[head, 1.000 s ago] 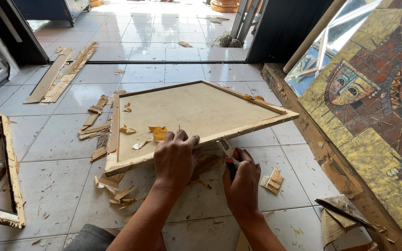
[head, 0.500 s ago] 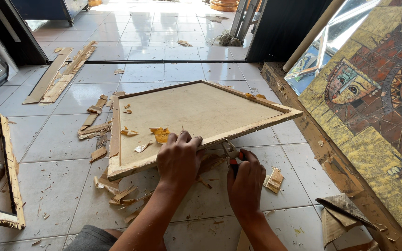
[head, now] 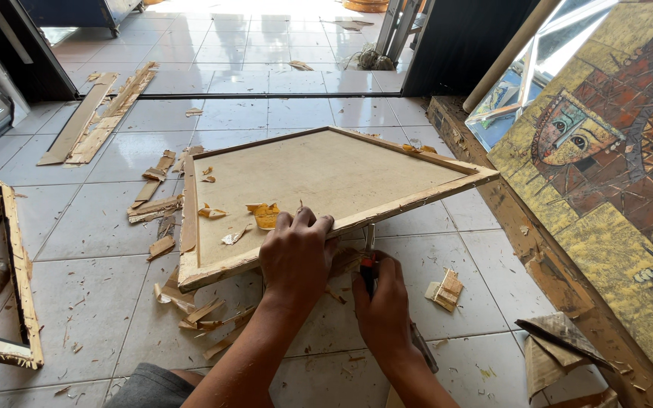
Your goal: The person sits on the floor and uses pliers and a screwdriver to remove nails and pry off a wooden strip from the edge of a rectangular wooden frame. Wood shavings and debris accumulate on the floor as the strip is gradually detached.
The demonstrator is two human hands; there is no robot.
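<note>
Left hand (head: 296,253) clamps near edge of wooden frame (head: 319,189), fingers curled over rail, lifting that side off tiled floor (head: 281,113) (frame tilted, backing board up). Right hand (head: 383,302) closed around red-and-black-handled tool (head: 369,261), tip touching underside of frame's near edge. Paper scraps (head: 264,214) lie on board near left hand. Wood slivers (head: 194,306) on floor below frame's near-left corner.
</note>
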